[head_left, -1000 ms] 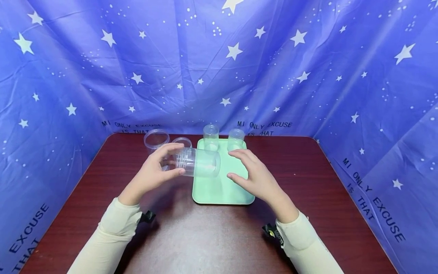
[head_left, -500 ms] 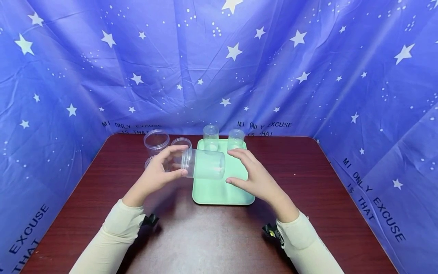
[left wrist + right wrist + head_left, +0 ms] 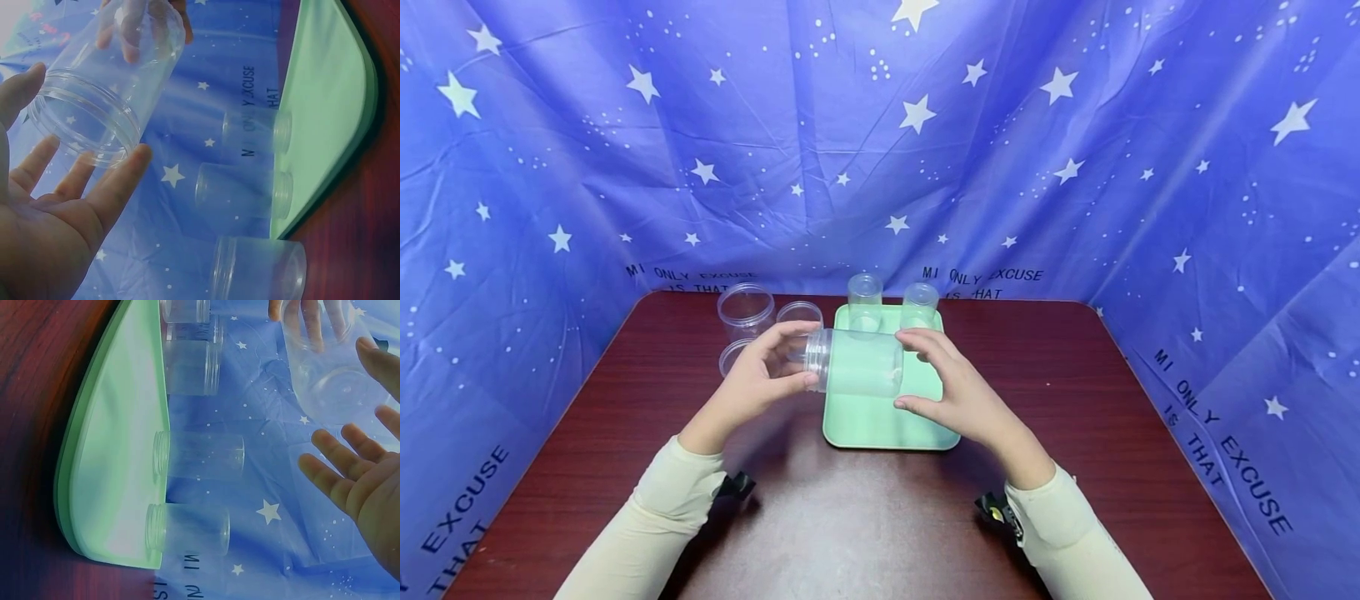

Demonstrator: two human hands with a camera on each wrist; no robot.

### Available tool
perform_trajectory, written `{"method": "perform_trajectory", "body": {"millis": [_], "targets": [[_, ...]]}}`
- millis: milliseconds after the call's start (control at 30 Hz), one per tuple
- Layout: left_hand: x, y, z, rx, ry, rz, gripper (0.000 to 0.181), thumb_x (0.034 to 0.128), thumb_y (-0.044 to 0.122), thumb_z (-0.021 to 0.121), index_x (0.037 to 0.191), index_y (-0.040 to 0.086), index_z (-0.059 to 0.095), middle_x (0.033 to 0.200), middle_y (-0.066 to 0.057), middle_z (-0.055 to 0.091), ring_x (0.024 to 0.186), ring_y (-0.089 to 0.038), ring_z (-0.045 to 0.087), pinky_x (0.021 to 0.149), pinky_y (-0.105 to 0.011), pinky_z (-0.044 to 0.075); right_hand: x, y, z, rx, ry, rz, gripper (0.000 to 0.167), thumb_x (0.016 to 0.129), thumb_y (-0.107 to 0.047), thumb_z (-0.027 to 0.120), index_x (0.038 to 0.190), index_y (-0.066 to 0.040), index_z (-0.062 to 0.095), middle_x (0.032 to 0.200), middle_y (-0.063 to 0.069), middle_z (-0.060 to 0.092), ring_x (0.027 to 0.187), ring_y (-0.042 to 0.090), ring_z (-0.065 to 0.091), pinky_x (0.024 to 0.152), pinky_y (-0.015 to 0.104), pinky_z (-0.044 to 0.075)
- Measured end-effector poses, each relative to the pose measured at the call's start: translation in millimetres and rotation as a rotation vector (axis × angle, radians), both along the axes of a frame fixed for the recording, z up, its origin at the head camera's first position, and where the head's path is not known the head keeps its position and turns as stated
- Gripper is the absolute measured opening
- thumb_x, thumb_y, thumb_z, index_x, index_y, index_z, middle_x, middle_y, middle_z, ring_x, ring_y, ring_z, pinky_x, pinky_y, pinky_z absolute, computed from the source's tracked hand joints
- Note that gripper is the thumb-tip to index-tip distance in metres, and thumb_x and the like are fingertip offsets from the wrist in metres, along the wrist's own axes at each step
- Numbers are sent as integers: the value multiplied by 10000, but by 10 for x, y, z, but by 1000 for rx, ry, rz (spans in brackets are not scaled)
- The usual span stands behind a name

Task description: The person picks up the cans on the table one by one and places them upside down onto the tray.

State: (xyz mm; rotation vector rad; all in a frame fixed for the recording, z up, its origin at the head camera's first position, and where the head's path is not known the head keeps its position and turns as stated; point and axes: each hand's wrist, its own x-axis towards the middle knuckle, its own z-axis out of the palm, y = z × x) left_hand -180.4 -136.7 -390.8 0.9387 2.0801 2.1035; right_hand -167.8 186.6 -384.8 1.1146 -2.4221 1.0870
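Observation:
A clear plastic jar (image 3: 865, 364) is held on its side above the green tray (image 3: 891, 429). My left hand (image 3: 745, 387) grips it around the threaded mouth, thumb below and fingers above in the head view. The open mouth of the jar (image 3: 87, 119) faces the left palm in the left wrist view. At the base end, my right hand (image 3: 958, 383) has its thumb and fingers spread close around the bottom. In the right wrist view the fingers of that right hand (image 3: 369, 475) look extended; contact with the jar is hard to tell.
Two clear jars stand mouth down on the tray's far end, one at the left (image 3: 865, 304) and one at the right (image 3: 920, 307). Left of the tray, open jars (image 3: 745, 307) stand mouth up on the dark red table (image 3: 1037, 350). A starry blue curtain (image 3: 820, 150) surrounds the table.
My left hand has carried the jar rightward, bringing its base between the right thumb and fingers. The right hand has stayed almost still.

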Motion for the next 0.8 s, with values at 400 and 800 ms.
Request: {"method": "perform_trajectory", "body": {"millis": [400,800], "targets": [[15,50,-25,63,-2,-32,667,859,-91,754,1451,-26,453,1459,-293,488,1198,-271,654,945,-400,583,-17,3,-18,-83,-44,41,824,806,-118,887,1509,-99,459,1523,54,449,1354,211,486,1046,441,510],[6,91,-86,133,-21,-65,658,852,-90,756,1438,8,474,1499,-143,516,1259,-272,624,909,-424,596,19,-8,33,-151,-102,65,855,771,-20,889,1504,-43,448,1523,118,444,1344,336,491,1069,457,492]]}}
